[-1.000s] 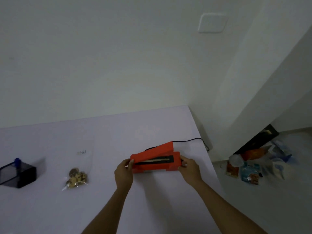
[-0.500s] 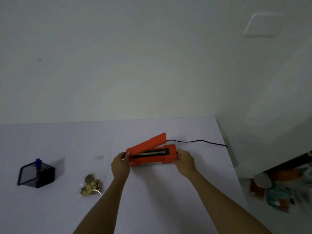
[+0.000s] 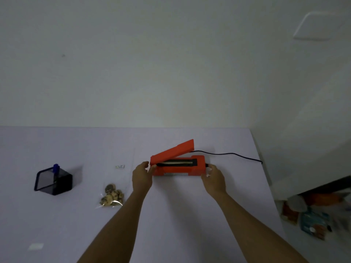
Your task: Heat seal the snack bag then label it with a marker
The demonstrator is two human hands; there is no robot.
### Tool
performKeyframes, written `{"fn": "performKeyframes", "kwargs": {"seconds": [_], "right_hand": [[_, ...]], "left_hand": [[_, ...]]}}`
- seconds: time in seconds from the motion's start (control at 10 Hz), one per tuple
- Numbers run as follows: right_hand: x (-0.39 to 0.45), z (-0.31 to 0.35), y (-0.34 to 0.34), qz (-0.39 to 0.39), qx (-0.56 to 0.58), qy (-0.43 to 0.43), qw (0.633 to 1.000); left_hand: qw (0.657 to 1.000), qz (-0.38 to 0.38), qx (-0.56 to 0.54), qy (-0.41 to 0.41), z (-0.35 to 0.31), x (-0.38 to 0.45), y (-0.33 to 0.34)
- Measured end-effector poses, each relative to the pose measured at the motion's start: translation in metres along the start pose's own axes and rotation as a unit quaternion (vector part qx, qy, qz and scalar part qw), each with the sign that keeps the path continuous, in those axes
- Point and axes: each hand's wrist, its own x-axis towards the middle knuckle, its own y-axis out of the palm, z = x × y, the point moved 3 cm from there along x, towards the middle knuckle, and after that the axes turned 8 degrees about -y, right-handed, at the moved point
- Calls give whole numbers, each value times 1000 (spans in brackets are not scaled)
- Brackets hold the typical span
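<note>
An orange heat sealer (image 3: pixel 178 162) sits on the white table (image 3: pixel 171 215) with its lid tilted up and its dark sealing strip showing. My left hand (image 3: pixel 141 176) grips its left end, and my right hand (image 3: pixel 213 177) holds its right end. A clear snack bag (image 3: pixel 112 195) with brown snacks lies flat to the left of my left arm. Further left, a blue marker (image 3: pixel 55 168) stands in a black mesh holder (image 3: pixel 54 181).
A black cord (image 3: pixel 231 154) runs from the sealer to the table's right edge. A small white tag (image 3: pixel 119 166) lies behind the bag. Packets and clutter (image 3: pixel 311 217) lie on the floor to the right. A wall stands behind the table.
The view has swung left, so the sealer sits nearer the middle. Both hands stay on the sealer's ends, which has shifted slightly across the table.
</note>
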Motion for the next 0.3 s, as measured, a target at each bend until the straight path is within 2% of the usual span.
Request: {"fn": "performKeyframes", "kwargs": {"seconds": [0.1, 0.2, 0.3], "right_hand": [[-26, -12, 16, 33, -54, 63, 996], [-54, -16, 42, 85, -91, 51, 991], [-76, -5, 66, 152, -157, 16, 976]], "left_hand": [[994, 40, 96, 37, 14, -16, -5], [975, 63, 194, 85, 34, -29, -14], [970, 58, 213, 102, 52, -41, -33]]}}
